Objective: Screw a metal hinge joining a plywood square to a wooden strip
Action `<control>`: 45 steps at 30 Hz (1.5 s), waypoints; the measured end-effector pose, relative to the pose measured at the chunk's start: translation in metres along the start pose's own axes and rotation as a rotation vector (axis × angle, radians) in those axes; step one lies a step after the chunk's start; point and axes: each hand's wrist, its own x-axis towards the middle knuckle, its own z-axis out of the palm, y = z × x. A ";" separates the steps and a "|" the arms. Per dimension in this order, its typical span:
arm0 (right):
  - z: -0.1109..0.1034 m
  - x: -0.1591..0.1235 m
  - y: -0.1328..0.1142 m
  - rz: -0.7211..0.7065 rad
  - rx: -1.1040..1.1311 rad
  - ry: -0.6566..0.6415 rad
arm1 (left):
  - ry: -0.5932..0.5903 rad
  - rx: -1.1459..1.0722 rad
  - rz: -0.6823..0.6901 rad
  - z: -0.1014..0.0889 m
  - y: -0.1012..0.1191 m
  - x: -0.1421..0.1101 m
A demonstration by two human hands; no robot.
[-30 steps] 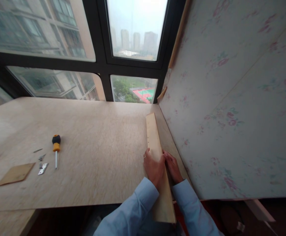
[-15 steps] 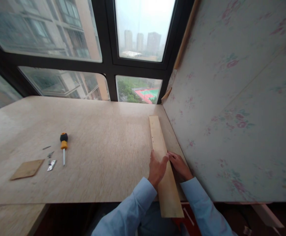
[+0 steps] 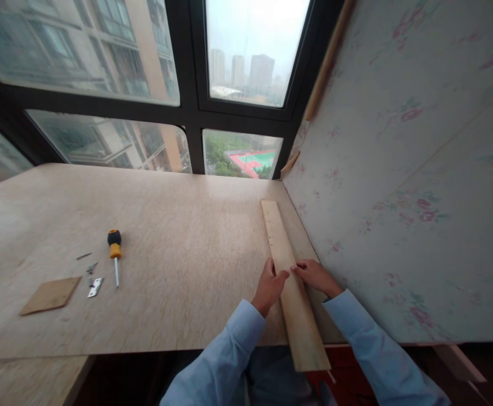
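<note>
A long pale wooden slat [image 3: 284,252] lies on the light wooden table [image 3: 166,270], along its right side next to the flowered wall panel [image 3: 407,186]. The slat's near end juts out past the table's front edge. My left hand [image 3: 268,287] grips the slat's left edge, thumb resting on top. My right hand [image 3: 315,276] holds the right edge, fingers on the top face. A row of small holes shows on the slat beyond my hands.
At the left of the table lie a screwdriver with an orange and black handle [image 3: 114,249], a small metal hinge [image 3: 95,287], a few loose screws [image 3: 86,260] and a thin square of brown board [image 3: 51,295]. Dark-framed windows [image 3: 187,113] stand behind the table.
The slat's near end has swung slightly to the right, and both hands have shifted along it. My left hand has moved from on top of it to its left edge.
</note>
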 end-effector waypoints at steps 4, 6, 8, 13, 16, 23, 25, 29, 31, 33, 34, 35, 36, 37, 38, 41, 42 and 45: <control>-0.003 0.001 -0.004 0.096 0.032 -0.059 | -0.101 -0.141 -0.042 -0.015 0.006 0.001; -0.006 0.000 -0.008 0.149 0.125 -0.090 | -0.058 -0.132 -0.135 -0.025 0.006 0.000; -0.010 -0.003 -0.011 0.211 0.247 -0.118 | -0.014 -0.111 -0.227 -0.037 0.005 -0.002; -0.020 -0.021 -0.012 0.367 0.602 -0.094 | 0.035 -0.110 -0.316 -0.085 0.006 -0.013; -0.022 -0.031 -0.009 0.413 0.662 -0.060 | 0.117 -0.114 -0.282 -0.125 0.018 -0.025; -0.020 -0.042 -0.015 0.498 0.658 -0.025 | 0.419 -0.071 -0.050 -0.227 0.069 -0.061; -0.019 -0.043 -0.016 0.518 0.643 -0.002 | 0.530 -0.039 0.030 -0.255 0.083 -0.072; -0.018 -0.046 -0.018 0.521 0.600 -0.005 | 0.845 0.205 0.206 -0.311 0.097 -0.094; -0.017 -0.048 -0.018 0.529 0.582 -0.009 | 1.037 0.456 0.265 -0.334 0.097 -0.105; -0.016 -0.049 -0.018 0.540 0.571 0.003 | 1.134 0.695 0.242 -0.351 0.094 -0.114; -0.015 -0.050 -0.018 0.537 0.569 0.002 | 1.147 0.793 0.221 -0.357 0.092 -0.117; -0.014 -0.051 -0.018 0.528 0.568 0.000 | 1.141 0.876 0.195 -0.360 0.090 -0.119; -0.014 -0.052 -0.018 0.520 0.564 0.001 | 1.124 0.953 0.167 -0.362 0.088 -0.121; -0.013 -0.053 -0.018 0.508 0.560 -0.001 | 1.100 1.031 0.133 -0.363 0.087 -0.121; -0.013 -0.055 -0.018 0.497 0.557 -0.002 | 1.076 1.110 0.092 -0.362 0.086 -0.121; -0.012 -0.061 -0.017 0.477 0.572 0.024 | 1.024 1.320 -0.047 -0.358 0.086 -0.118; -0.012 -0.064 -0.016 0.473 0.588 0.036 | 1.012 1.363 -0.081 -0.356 0.087 -0.117; -0.009 -0.069 -0.009 0.442 0.637 0.070 | 0.991 1.431 -0.137 -0.354 0.091 -0.114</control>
